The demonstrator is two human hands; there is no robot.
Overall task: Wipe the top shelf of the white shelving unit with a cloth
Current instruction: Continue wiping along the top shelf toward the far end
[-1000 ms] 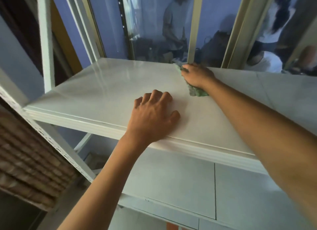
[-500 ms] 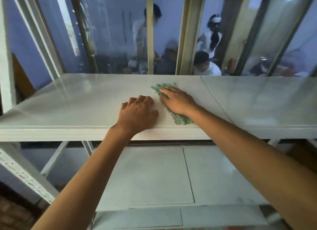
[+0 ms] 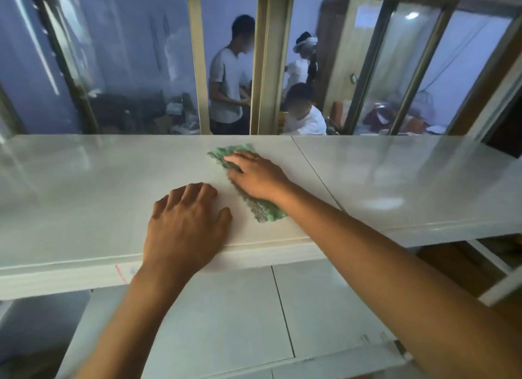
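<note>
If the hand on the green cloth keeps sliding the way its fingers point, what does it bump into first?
Probably nothing on the shelf. The right hand points up and left across bare white surface, pushing the cloth ahead. Past the back edge stands the window frame, though depth there is hard to judge.

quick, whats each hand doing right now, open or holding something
Left hand: open, flat on the top shelf, holding nothing.
Right hand: open, fingers straight, pressing the green cloth onto the shelf.
</note>
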